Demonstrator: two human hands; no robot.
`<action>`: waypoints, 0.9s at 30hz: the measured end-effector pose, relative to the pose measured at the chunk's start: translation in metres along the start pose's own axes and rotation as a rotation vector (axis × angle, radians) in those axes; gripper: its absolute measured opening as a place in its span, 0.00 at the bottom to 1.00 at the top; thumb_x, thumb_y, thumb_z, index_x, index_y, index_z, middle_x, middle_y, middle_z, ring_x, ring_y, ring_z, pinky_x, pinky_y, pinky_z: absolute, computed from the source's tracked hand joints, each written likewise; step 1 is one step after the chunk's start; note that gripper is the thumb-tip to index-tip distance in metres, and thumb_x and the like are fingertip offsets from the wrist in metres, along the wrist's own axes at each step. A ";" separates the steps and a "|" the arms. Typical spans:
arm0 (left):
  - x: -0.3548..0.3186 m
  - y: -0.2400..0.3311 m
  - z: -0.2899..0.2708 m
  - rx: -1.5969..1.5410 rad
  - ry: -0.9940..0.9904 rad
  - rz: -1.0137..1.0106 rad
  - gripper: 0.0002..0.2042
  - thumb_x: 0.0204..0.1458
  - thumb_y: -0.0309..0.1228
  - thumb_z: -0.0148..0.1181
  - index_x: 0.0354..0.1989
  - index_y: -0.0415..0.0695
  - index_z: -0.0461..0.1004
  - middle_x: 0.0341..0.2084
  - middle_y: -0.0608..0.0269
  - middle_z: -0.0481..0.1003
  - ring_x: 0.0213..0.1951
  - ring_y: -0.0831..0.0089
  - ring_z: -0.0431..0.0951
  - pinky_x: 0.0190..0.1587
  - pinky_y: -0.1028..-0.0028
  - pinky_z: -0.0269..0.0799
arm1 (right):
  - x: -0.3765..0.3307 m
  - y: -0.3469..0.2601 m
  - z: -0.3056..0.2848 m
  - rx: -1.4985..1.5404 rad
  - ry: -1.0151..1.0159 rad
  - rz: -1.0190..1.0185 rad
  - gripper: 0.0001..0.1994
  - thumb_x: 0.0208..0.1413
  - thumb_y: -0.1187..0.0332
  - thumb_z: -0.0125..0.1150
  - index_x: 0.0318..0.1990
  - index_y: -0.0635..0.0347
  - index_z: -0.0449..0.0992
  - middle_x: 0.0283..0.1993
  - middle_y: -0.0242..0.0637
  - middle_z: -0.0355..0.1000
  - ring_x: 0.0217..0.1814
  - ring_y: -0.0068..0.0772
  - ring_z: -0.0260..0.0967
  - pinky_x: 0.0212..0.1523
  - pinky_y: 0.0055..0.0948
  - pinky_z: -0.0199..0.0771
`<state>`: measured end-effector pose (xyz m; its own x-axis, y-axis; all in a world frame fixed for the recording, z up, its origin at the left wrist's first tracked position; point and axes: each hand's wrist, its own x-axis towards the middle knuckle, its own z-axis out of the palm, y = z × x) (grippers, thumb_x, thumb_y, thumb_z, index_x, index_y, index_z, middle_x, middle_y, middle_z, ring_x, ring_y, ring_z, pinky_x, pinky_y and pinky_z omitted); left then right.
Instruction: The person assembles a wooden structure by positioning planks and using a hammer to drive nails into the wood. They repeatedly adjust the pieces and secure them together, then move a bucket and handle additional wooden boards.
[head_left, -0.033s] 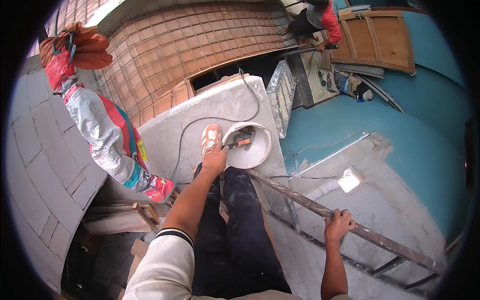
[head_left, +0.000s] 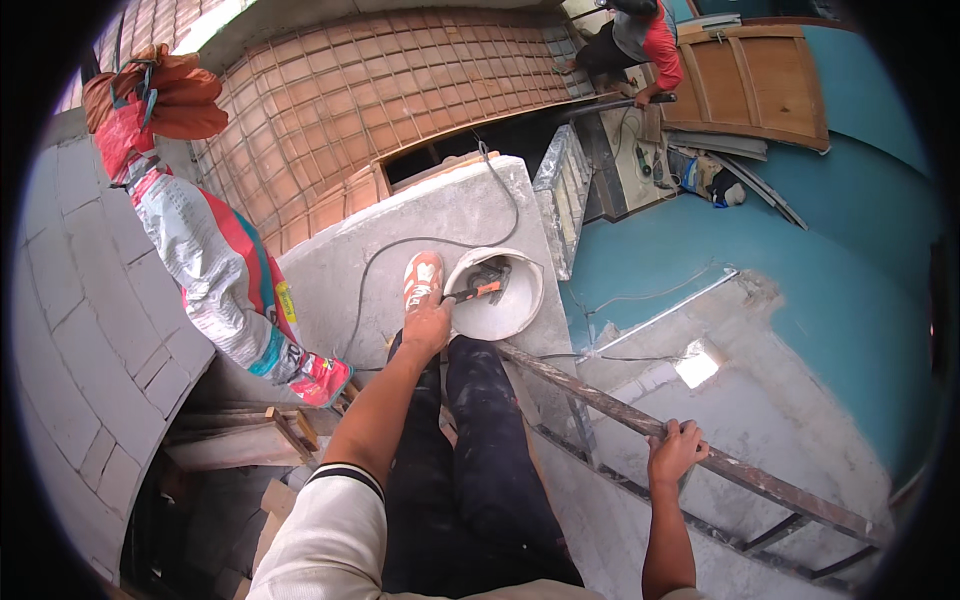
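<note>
My left hand [head_left: 428,325] is closed at the left rim of a whitish bucket [head_left: 530,300], around the end of a tool with a black-and-orange handle [head_left: 484,291]. The tool's dark head lies inside the bucket, its kind unclear. Whether my fingers also hold the rim, I cannot tell. Lower right, my right hand [head_left: 677,452] wraps around the upper rail of a worn, dark metal ladder [head_left: 590,394] that slants away from the ledge. My left shoe [head_left: 423,276] stands beside the bucket.
A concrete ledge [head_left: 330,262] carries a black cable [head_left: 400,240]. Left hangs a stuffed, colourful sack [head_left: 205,265]. Beyond lies a steel-bar grid [head_left: 330,110] over reddish panels. Another person [head_left: 630,50] works at the far right, near a wooden door [head_left: 752,80]. Wood scraps [head_left: 240,440] lie below left.
</note>
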<state>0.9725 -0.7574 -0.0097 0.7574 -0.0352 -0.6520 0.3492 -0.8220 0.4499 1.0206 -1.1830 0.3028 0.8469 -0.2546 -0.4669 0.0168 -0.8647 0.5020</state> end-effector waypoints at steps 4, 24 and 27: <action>-0.053 -0.022 -0.008 -0.416 -0.039 -0.237 0.15 0.61 0.35 0.62 0.54 0.43 0.80 0.53 0.46 0.80 0.58 0.47 0.79 0.61 0.50 0.75 | -0.002 0.002 -0.001 0.018 0.034 -0.031 0.21 0.37 0.63 0.87 0.40 0.51 0.82 0.47 0.33 0.69 0.57 0.41 0.66 0.64 0.57 0.57; -0.282 0.032 -0.001 -1.703 0.440 -0.659 0.27 0.70 0.44 0.59 0.74 0.45 0.68 0.65 0.52 0.76 0.66 0.65 0.76 0.67 0.64 0.70 | -0.001 0.018 0.014 -0.204 0.023 -0.171 0.25 0.44 0.51 0.84 0.49 0.45 0.83 0.49 0.37 0.72 0.58 0.46 0.70 0.60 0.57 0.60; -0.322 0.040 0.027 -1.761 0.692 -0.959 0.21 0.71 0.39 0.58 0.67 0.39 0.72 0.51 0.57 0.83 0.49 0.73 0.83 0.52 0.73 0.77 | -0.001 0.023 0.017 -0.177 0.037 -0.221 0.25 0.45 0.51 0.84 0.50 0.44 0.83 0.49 0.36 0.73 0.57 0.46 0.71 0.60 0.57 0.60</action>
<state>0.7275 -0.7939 0.2022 -0.0417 0.4702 -0.8816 0.3680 0.8276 0.4239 1.0112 -1.2096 0.3026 0.8313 -0.0495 -0.5535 0.2926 -0.8077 0.5118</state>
